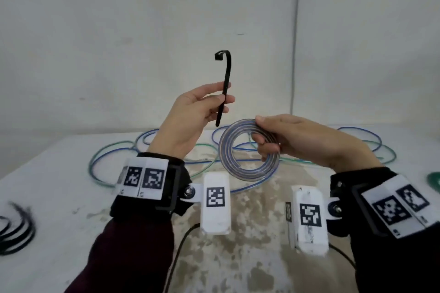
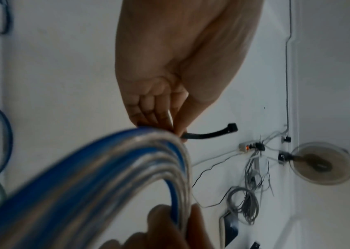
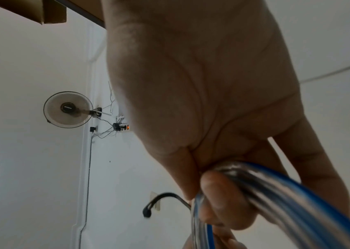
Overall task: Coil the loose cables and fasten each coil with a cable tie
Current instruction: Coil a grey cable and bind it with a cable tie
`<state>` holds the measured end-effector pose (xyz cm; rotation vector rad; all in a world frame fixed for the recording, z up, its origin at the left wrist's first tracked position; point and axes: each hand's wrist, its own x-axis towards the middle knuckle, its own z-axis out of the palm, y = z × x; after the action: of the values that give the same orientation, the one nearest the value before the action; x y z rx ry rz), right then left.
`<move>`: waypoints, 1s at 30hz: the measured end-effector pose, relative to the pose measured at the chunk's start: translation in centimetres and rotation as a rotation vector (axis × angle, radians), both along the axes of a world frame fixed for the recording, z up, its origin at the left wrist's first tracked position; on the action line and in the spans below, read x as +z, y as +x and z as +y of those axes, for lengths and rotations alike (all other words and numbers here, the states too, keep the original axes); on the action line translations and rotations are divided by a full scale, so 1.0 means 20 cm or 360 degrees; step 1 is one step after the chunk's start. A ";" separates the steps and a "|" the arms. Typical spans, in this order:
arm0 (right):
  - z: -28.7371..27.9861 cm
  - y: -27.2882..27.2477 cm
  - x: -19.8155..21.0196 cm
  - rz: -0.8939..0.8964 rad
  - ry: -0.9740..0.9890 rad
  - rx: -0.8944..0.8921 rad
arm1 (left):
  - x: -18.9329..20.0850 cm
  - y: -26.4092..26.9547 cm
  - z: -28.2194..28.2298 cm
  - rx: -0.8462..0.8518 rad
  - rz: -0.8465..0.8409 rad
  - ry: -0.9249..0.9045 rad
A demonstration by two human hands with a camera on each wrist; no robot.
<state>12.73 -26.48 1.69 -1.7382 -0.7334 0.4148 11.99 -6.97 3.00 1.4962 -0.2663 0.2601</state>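
My left hand [image 1: 214,102] pinches a black cable tie [image 1: 225,83] between thumb and fingers and holds it upright, its hooked end at the top. The tie [image 2: 208,134] sticks out past the fingertips in the left wrist view. My right hand [image 1: 264,135] grips a coil [image 1: 247,169] of clear, blue-striped cable by its top right side, above the table. The two hands are a short gap apart, tie to the left of the coil. The coil [image 3: 276,193] runs through the curled fingers in the right wrist view, with the tie [image 3: 159,200] behind it.
Loose blue and green cables [image 1: 114,152] sprawl over the white table [image 1: 59,197] behind the hands. More black ties [image 1: 16,231] lie at the left edge. A green coil [image 1: 434,181] sits at the right edge. A white wall stands close behind.
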 end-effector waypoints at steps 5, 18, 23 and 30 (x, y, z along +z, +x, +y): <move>0.00 0.05 -0.04 -0.0078 0.0004 -0.0152 | -0.06 0.02 -0.07 -0.0008 0.0093 0.0198; 0.01 0.03 -0.03 -0.0208 -0.0019 -0.0189 | -0.06 -0.04 -0.13 -0.0141 0.0064 0.0415; 0.01 0.02 -0.03 -0.0244 -0.0116 -0.0194 | -0.07 -0.04 -0.14 -0.0043 0.0008 0.0455; 0.01 0.00 -0.01 -0.0284 -0.0157 -0.0235 | -0.06 -0.07 -0.15 -0.0191 0.0055 0.0449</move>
<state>12.76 -26.36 1.44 -1.9263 -0.7148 0.1995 10.63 -9.90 1.71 1.7541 -0.3753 0.1025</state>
